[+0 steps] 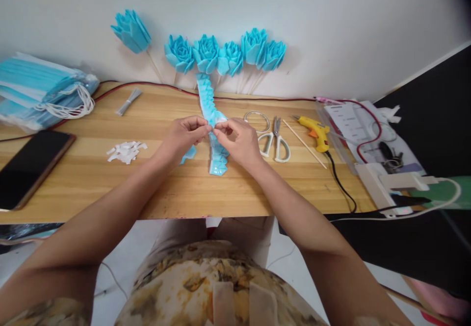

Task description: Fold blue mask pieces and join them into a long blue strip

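Note:
My left hand (pixel 186 137) and my right hand (pixel 239 142) meet fingertip to fingertip over the middle of the table, both pinched. A pale blue petal (pixel 220 116) shows behind my right fingers, which seem closed on it. What the left fingertips pinch is too small to make out. Beneath the hands runs a long row of overlapping folded blue petals (pixel 206 95), partly covered by my fingers. Beside my left hand lies a loose blue piece (pixel 189 154) on the wooden table (pixel 162 198).
Blue flowers on sticks (pixel 206 54) lean along the wall. Scissors (pixel 275 142), a tape ring (pixel 257 121), a wooden stick (pixel 304 143) and a yellow glue gun (pixel 314 132) lie right. Left are white scraps (pixel 127 152), a phone (pixel 35 166) and packed masks (pixel 40 90).

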The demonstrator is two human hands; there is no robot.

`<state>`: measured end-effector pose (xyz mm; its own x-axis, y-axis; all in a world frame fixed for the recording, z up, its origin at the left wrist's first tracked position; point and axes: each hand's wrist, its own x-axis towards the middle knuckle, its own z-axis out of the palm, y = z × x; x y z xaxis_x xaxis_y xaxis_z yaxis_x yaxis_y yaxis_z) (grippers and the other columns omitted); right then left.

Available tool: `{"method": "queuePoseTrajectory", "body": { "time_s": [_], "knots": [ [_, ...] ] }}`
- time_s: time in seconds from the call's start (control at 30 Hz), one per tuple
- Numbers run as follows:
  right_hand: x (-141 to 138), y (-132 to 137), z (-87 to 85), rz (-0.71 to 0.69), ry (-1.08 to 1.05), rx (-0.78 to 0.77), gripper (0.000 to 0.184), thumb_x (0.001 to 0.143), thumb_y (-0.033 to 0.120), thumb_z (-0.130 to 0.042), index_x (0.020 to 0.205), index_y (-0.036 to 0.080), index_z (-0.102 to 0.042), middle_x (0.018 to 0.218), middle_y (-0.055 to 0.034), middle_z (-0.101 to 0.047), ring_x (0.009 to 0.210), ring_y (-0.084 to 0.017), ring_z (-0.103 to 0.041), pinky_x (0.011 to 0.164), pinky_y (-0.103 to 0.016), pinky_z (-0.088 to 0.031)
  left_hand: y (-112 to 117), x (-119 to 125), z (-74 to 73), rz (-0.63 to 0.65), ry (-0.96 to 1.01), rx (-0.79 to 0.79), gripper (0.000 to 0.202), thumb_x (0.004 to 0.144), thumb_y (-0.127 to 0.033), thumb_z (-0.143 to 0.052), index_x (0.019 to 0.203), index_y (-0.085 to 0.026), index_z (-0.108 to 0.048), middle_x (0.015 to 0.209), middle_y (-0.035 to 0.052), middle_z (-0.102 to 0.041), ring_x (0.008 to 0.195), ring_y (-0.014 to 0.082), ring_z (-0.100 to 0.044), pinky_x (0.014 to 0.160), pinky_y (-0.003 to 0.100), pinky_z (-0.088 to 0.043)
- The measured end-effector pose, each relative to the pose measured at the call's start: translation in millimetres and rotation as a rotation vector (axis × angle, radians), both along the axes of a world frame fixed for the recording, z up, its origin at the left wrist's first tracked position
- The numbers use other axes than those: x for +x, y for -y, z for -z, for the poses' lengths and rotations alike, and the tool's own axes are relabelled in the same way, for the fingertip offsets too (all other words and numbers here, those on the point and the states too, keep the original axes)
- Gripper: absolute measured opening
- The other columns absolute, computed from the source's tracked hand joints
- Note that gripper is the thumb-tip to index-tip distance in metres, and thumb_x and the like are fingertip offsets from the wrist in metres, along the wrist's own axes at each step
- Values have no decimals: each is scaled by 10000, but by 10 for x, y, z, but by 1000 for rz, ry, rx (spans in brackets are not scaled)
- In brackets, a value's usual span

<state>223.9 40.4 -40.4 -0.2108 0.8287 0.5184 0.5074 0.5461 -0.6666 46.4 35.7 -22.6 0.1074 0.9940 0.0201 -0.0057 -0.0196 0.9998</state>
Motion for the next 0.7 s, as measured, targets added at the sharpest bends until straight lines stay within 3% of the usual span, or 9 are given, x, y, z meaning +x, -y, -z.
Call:
{"method": "queuePoseTrajectory", "body": {
  "time_s": [0.43,0.7],
  "knots": [
    [-2,1,16,-4,39,74,136,881,190,-599,811,205,-714,764,-9,-703,750,-162,-619,753,-304,-457,18,15,-33,13,-14,38,162,644,-308,-788,647,-172,-699,538,-39,-519,523,79,-387,521,232,-298],
    [11,2,-14,69,61,18,154,862,190,-598,785,208,-730,756,-9,-720,744,-167,-627,751,-309,-459,9,7,-35,-7,-10,10,117,696,-202,-736,595,-176,-683,512,-31,-505,501,79,-381,507,226,-294]
  ]
}}
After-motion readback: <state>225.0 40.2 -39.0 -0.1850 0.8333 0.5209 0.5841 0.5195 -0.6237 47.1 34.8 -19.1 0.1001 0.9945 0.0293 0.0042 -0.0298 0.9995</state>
